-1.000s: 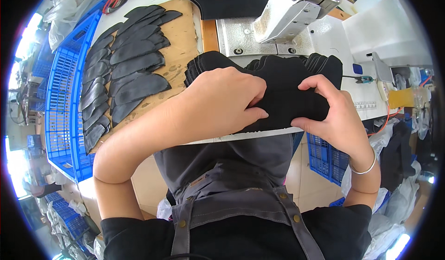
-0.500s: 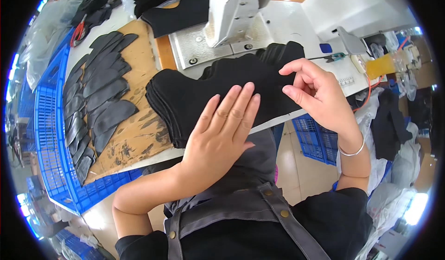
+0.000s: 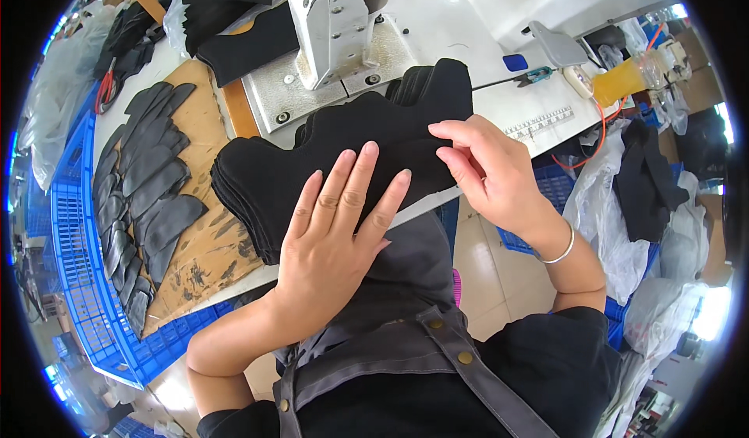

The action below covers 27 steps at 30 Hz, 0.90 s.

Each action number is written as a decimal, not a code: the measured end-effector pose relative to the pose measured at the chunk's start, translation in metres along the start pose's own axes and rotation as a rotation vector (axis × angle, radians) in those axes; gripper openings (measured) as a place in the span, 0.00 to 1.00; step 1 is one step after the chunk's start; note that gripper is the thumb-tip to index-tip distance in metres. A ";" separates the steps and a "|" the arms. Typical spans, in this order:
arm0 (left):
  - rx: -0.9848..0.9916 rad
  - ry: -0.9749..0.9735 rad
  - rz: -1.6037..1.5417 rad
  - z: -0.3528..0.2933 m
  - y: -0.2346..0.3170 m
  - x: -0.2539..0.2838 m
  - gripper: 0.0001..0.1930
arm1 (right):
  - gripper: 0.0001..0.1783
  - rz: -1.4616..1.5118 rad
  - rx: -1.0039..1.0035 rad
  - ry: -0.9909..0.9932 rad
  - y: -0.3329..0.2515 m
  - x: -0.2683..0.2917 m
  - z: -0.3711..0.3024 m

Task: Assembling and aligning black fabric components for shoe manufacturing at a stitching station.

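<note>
Stack of black fabric pieces (image 3: 343, 145) lying on the desk (image 3: 484, 24) in front of the sewing machine (image 3: 335, 17), long axis running from lower left to upper right. Left hand (image 3: 339, 227) rests flat on the near half, fingers (image 3: 355, 180) spread and pointing toward the machine. Right hand (image 3: 488, 169) works the stack's right edge, thumb and forefinger pinched together on the top piece; it is the nearer hand to that edge. Grey cut pieces (image 3: 144, 180) lie well to the left.

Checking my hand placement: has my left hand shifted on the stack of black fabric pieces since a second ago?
Yes. Left hand opened flat, sliding toward the stack of black fabric pieces' near edge, away from the sewing machine.
</note>
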<state>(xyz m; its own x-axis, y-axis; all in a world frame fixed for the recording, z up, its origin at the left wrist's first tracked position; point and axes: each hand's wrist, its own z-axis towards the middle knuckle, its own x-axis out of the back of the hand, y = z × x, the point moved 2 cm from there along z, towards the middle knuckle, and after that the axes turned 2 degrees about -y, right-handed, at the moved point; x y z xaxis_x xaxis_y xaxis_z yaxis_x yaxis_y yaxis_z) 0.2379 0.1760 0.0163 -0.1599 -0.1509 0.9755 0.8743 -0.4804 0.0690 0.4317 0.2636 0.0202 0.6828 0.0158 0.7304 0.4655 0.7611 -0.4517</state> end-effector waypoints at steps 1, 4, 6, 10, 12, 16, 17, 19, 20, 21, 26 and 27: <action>-0.002 -0.004 0.003 0.000 0.000 0.000 0.41 | 0.17 0.000 -0.001 0.001 0.000 -0.001 -0.001; -0.005 -0.011 0.000 0.000 -0.001 0.000 0.41 | 0.18 0.038 0.011 0.015 0.001 -0.002 -0.001; -0.003 -0.015 -0.003 0.000 0.000 0.000 0.41 | 0.18 0.037 0.036 0.023 0.001 -0.002 -0.001; 0.000 0.008 -0.001 0.000 0.000 -0.002 0.41 | 0.16 -0.024 0.034 0.008 0.000 -0.001 -0.001; 0.002 0.014 -0.005 0.000 0.000 -0.003 0.41 | 0.15 -0.056 0.066 -0.003 0.000 -0.001 -0.001; -0.007 0.016 0.052 -0.003 -0.001 -0.002 0.41 | 0.18 -0.129 -0.025 -0.071 -0.003 0.005 0.002; -0.010 0.017 0.061 -0.002 -0.002 -0.002 0.41 | 0.21 -0.242 0.112 -0.051 -0.004 0.007 0.004; 0.006 0.041 0.045 -0.001 -0.001 -0.006 0.41 | 0.29 -0.378 0.361 -0.018 -0.003 0.000 0.002; 0.016 0.062 0.027 -0.001 0.000 -0.006 0.41 | 0.33 -0.316 0.330 -0.177 -0.015 0.000 0.003; 0.028 0.010 0.061 -0.002 0.000 -0.003 0.36 | 0.36 -0.250 0.258 -0.259 -0.020 -0.007 0.002; 0.106 0.022 0.136 -0.015 -0.009 0.005 0.40 | 0.42 -0.364 0.171 -0.448 -0.015 0.004 0.008; 0.114 0.032 0.109 -0.019 -0.011 0.010 0.40 | 0.42 -0.356 0.206 -0.447 -0.010 0.007 0.010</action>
<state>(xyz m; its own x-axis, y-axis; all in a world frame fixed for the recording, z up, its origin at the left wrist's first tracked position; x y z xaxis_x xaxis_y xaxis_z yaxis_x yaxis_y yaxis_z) 0.2179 0.1638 0.0217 -0.0744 -0.2246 0.9716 0.9334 -0.3587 -0.0114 0.4261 0.2626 0.0351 0.1820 -0.0256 0.9830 0.4730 0.8787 -0.0647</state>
